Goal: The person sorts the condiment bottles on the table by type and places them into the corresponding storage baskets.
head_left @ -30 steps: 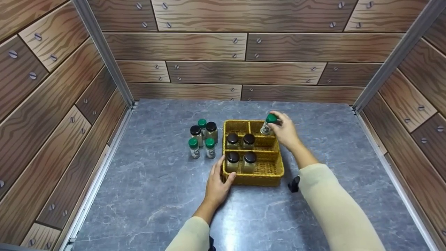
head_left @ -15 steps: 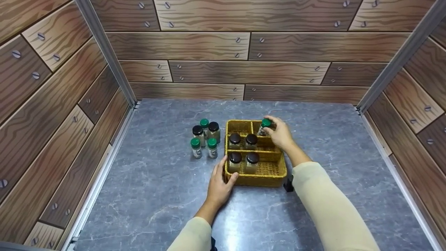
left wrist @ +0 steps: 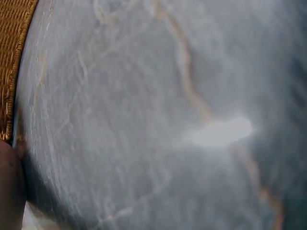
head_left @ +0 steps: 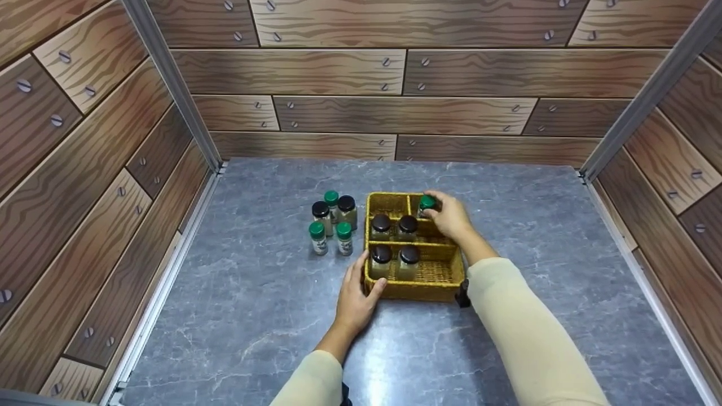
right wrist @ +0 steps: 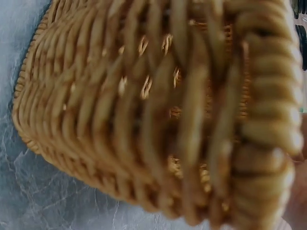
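A yellow-brown woven basket (head_left: 417,292) with divided compartments stands on the table. My right hand (head_left: 451,219) pinches a green-capped spice jar (head_left: 427,204) down inside the back right compartment; the jar's lower part is hidden. At the basket's front left corner, my left hand (head_left: 355,301) rests with its thumb on the front wall and its fingers along the left side. Two black-capped jars (head_left: 381,223) stand in the middle row, and two more dark-capped jars (head_left: 381,255) in the front one. In the right wrist view, the woven wall (right wrist: 120,110) fills most of the picture.
Left of the basket, several jars stand in a group on the grey marbled table (head_left: 254,293): green-capped jars (head_left: 318,238) and black-capped jars (head_left: 346,213). Wood-patterned panels (head_left: 338,115) close off the back and both sides.
My right hand has moved left and down, lowering the green-capped spice jar from above the rim into the back right compartment. My left hand stays at the basket's corner.
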The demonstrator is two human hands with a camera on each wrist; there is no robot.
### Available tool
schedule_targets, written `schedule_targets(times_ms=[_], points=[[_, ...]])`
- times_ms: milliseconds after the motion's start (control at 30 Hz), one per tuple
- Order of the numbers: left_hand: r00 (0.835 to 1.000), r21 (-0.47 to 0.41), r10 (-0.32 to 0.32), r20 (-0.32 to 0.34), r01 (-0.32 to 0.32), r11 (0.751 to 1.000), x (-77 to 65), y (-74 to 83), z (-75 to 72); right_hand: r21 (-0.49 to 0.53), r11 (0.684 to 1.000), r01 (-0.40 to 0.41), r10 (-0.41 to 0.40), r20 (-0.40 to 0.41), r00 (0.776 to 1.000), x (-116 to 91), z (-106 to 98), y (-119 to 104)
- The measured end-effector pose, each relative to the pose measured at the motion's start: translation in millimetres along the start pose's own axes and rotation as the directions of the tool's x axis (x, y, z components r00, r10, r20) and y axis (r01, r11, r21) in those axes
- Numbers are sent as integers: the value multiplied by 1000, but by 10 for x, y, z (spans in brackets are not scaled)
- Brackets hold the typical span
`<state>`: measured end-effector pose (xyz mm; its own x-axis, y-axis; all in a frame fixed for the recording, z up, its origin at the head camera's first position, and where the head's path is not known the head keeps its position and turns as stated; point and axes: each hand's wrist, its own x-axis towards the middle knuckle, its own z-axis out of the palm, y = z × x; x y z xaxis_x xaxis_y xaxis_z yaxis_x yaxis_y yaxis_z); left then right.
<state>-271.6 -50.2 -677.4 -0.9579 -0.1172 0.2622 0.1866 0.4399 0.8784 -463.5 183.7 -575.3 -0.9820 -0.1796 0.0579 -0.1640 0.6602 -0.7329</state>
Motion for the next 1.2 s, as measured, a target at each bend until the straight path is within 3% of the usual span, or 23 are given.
schedule_targets(times_ms=[300,933,1200], points=[[1000,4,-3,-3,3,1000,2,9,13,-93,996,-3,7,46,999,5,-5,-25],[1000,16,10,-10,-10,1000,24,-9,7,-75,996,-54,58,48,997,-2,-6,-38],[1000,13,-2,-4,2,1000,7,-14,11,-10,999,-43,43,56,998,-12,7,-11]])
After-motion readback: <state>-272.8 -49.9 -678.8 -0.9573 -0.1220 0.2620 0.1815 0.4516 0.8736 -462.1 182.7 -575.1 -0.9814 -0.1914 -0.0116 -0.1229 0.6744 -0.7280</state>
